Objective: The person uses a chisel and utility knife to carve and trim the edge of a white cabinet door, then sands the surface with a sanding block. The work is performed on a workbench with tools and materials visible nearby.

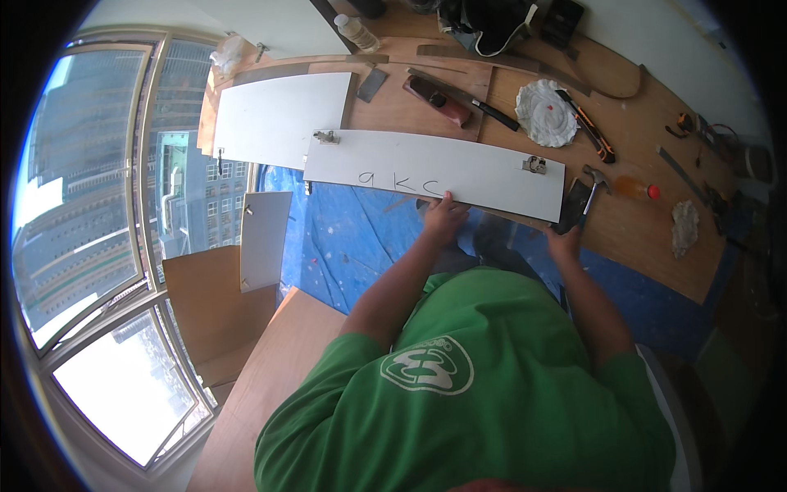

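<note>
A long white panel [484, 182] with handwritten marks lies across the near side of the wooden worktop, a metal hinge [534, 165] near its right end and another hinge [325, 137] at its left. My left hand [445, 218] grips the panel's near edge, one finger over the white face and the others hidden beneath. At the near right corner is my right hand [564, 243], its fingers curled. The handle of a hammer [587, 201] and a dark flat piece [571, 205] both run down to that hand; which of them it grips is unclear.
Another white panel [283, 119] lies behind on the left. Across the worktop [656, 246] are a black-handled tool [492, 113], an orange-black cutter [587, 127], a crumpled white cloth [545, 113] and an orange bottle [631, 188]. Blue sheeting [352, 234] covers the floor; windows [90, 180] stand left.
</note>
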A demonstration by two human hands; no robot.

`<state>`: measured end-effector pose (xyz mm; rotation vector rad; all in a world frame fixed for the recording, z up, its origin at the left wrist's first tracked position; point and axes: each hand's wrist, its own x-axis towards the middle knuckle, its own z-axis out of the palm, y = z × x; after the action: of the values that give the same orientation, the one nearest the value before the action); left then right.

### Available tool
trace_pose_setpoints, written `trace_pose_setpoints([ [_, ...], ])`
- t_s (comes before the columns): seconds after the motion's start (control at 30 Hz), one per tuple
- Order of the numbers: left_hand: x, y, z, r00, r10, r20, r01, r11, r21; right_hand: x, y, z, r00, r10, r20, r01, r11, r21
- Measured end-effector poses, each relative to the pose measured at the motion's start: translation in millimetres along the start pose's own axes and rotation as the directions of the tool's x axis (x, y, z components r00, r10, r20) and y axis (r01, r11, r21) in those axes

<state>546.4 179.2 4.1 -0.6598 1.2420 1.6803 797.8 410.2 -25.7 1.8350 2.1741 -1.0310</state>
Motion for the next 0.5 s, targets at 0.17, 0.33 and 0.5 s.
trace_pose_setpoints([
  [0.17,-15,5,-21,0.999,-0.041,-0.02,0.042,0.998,0.041,-32,-1,-15,0.998,-0.012,0.059,0.016,0.998,-0.063],
  [0.33,-30,11,-29,1.0,-0.028,-0.013,0.029,0.994,0.103,-48,1,-15,0.995,0.037,0.091,-0.032,0.998,-0.055],
  [0.5,-25,9,-35,0.999,-0.036,-0.005,0.037,0.996,0.084,-72,8,-37,0.998,-0.018,0.058,0.021,0.999,-0.051],
])
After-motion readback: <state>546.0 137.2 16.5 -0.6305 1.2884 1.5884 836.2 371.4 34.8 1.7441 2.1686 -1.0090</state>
